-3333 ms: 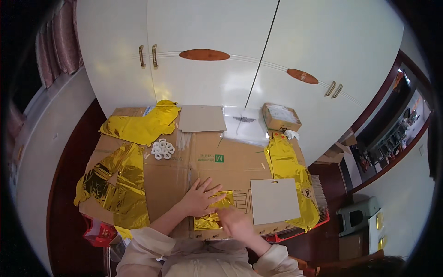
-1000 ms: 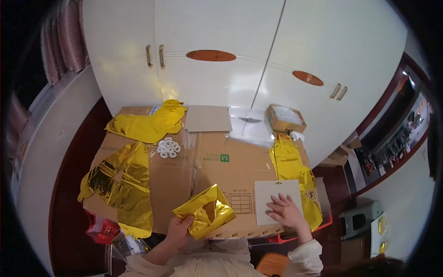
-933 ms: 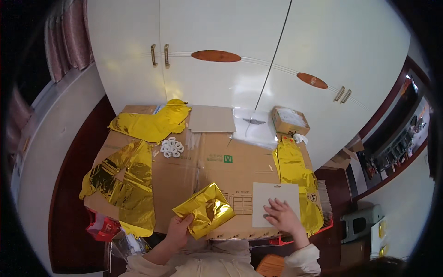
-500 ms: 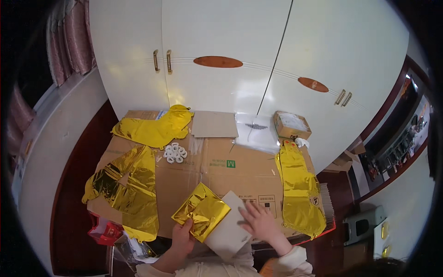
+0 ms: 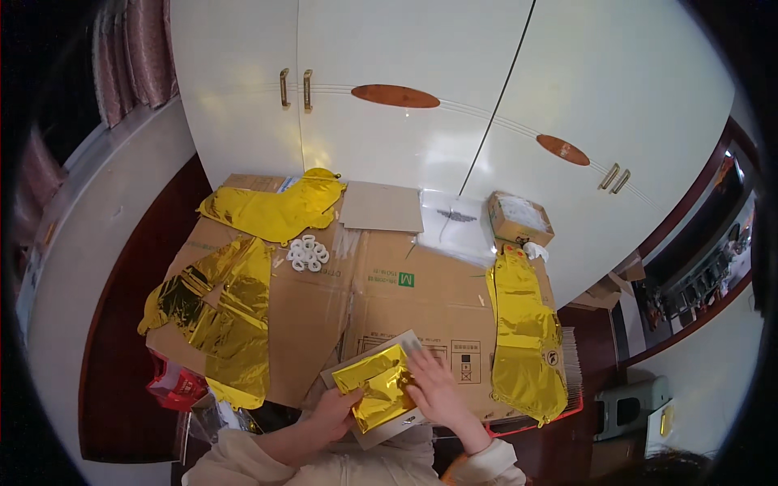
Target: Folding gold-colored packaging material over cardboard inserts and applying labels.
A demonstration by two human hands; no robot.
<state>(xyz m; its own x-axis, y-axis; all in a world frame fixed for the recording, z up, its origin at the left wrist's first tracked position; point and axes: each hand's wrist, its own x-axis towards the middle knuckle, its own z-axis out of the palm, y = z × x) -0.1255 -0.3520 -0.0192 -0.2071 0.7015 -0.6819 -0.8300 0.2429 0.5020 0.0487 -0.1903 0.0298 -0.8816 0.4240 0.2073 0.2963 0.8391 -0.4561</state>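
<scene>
A folded gold foil balloon point(image 5: 381, 385) lies on a grey card point(image 5: 367, 436) above my lap, at the near edge of the cardboard surface. My left hand point(image 5: 334, 411) is closed on the foil's left side, thumb on top; its other fingers are partly hidden. From the right, my right hand point(image 5: 436, 393) rests with fingers stretched out over the card's far right corner and the foil's right edge. Its thumb touches the foil.
Flat gold foil balloons lie at the back left point(image 5: 279, 209), left point(image 5: 231, 312) and right point(image 5: 527, 340). White rings point(image 5: 308, 253), a grey card stack point(image 5: 381, 207), clear plastic bags point(image 5: 458, 225) and a small carton point(image 5: 519, 219) stand toward the back, before white cabinets point(image 5: 389, 49).
The foil has moved right and now lies over the grey card, which has turned. My right hand has come inward onto the foil's edge. The view has shifted slightly.
</scene>
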